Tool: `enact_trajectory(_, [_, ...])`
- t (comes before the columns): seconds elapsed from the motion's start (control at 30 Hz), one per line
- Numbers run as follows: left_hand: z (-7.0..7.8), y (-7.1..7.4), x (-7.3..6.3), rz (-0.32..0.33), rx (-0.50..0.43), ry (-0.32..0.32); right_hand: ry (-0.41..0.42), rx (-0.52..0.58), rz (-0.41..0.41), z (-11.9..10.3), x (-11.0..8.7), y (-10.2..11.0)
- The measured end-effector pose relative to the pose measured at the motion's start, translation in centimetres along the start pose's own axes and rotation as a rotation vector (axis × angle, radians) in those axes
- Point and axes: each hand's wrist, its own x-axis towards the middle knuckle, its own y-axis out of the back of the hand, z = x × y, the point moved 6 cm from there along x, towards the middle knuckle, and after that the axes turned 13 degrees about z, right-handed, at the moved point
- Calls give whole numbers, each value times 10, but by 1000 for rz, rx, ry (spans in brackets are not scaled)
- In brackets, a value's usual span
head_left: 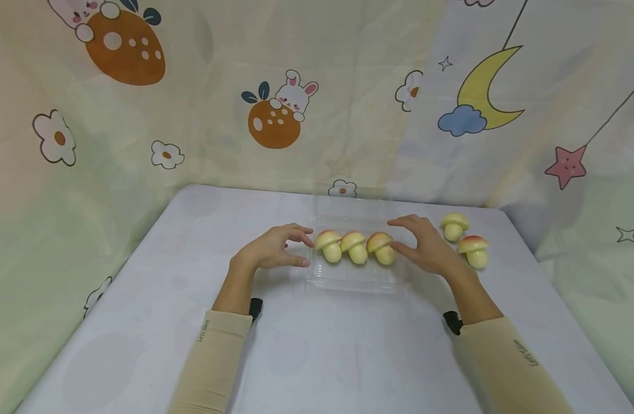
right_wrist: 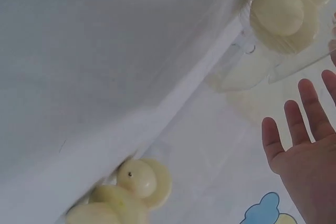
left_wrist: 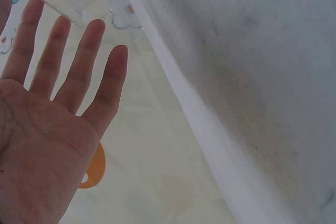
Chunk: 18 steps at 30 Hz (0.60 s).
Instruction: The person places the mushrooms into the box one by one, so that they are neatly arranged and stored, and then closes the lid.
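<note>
Three toy mushrooms, a left one (head_left: 329, 246), a middle one (head_left: 355, 247) and a right one (head_left: 382, 248), sit in a row in a clear plastic box (head_left: 355, 284). Their caps are pale yellow, some tinged red. My left hand (head_left: 270, 247) is at the box's left side, fingers spread and extended, palm bare in the left wrist view. On the opposite side my right hand (head_left: 426, 244) has its thumb and fingers apart beside the right mushroom. Whether either hand touches the box, I cannot tell. The right wrist view shows my right fingers (right_wrist: 310, 111) loosely extended, holding nothing.
Two more toy mushrooms, a rear one (head_left: 454, 226) and a front one (head_left: 474, 251), rest on the white-covered table (head_left: 343, 351) right of my right hand. Behind the table hangs a cartoon-printed curtain (head_left: 358, 115). The box's transparent lid (head_left: 353, 208) lies back towards it.
</note>
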Motion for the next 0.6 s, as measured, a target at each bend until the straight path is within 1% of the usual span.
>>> enact_trajectory(0.13, [3,0,1,-2,-11,-11,-9,0,34,3,-3,8])
enact_trajectory(0.27, [3,1,1,-6,-4,-12,-30,-14,52,9,-8,14])
enact_trajectory(0.43, [2,2,1,-6,-3,0,-6,-14,90,12,-13,19])
enact_trajectory(0.6, [1,0,1,-10,-9,13,14,-27,136,16,-19,28])
